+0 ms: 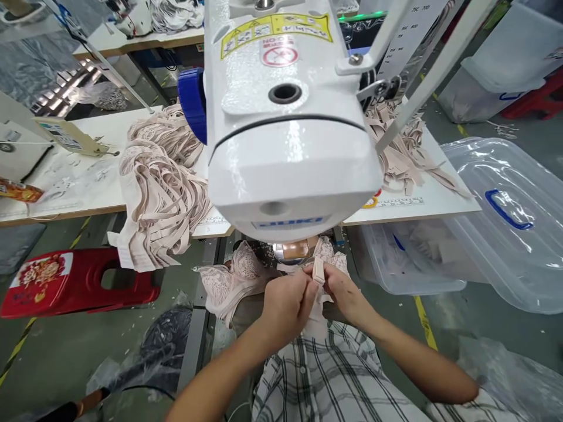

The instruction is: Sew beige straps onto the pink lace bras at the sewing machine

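Note:
Below the head of a white sewing machine [290,170], my left hand [288,302] and my right hand [345,290] are close together in front of my body. Both are closed on a folded beige strap [318,271], pinched between the fingertips. A beige lace bra [244,272] lies under and around them, one cup to the left of my left hand and more lace beyond my right hand. The strap's lower part hangs toward my lap. The machine's needle area is mostly hidden behind its head.
A pile of beige straps [165,187] hangs over the table edge at left. More beige strips [400,146] lie at right, by a ruler [400,201]. Clear plastic bins [409,264] and a lid [519,234] stand at right. A red stool [83,281] is at lower left.

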The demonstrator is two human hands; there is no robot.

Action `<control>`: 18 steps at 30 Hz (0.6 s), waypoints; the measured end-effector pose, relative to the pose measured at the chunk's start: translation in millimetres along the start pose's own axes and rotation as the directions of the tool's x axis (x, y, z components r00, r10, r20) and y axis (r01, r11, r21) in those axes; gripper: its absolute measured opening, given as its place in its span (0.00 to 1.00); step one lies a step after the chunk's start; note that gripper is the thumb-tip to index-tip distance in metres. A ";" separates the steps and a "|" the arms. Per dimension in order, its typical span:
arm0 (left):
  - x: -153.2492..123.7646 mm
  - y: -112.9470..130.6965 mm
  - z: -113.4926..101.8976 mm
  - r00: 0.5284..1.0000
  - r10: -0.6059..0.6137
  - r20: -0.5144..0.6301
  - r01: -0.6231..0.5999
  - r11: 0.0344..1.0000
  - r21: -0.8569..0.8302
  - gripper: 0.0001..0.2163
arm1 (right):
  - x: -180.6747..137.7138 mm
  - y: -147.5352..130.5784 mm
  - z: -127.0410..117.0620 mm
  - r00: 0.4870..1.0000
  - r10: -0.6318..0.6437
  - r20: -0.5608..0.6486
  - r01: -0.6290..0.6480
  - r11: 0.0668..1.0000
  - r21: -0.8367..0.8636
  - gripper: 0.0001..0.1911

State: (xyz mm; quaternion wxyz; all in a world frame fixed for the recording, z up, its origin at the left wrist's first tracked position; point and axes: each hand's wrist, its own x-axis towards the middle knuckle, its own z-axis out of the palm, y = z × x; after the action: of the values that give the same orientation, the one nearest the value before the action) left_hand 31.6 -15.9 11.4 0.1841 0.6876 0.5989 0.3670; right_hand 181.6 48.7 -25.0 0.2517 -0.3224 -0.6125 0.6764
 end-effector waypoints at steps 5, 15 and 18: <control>10.0 7.5 -4.6 0.943 -0.334 0.008 0.321 0.897 -0.305 0.20 | 20.1 -33.3 -1.3 0.968 0.010 -0.250 -0.003 1.000 0.029 0.17; 13.2 -18.8 -14.7 0.975 0.127 -0.184 -0.028 0.885 0.465 0.16 | 85.2 -50.1 -27.4 0.969 -0.193 -0.155 0.127 0.926 -0.356 0.05; 19.7 -18.9 -18.4 0.976 0.106 -0.193 0.019 0.832 0.554 0.18 | 96.7 -51.7 -30.6 0.970 -0.224 -0.091 0.162 0.882 -0.443 0.05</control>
State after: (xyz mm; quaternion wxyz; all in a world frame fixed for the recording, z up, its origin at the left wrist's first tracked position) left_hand 5.5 3.6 16.1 -0.0967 0.6810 0.6797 0.2547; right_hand 137.2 146.6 12.6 0.2821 -0.3540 -0.7573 0.4708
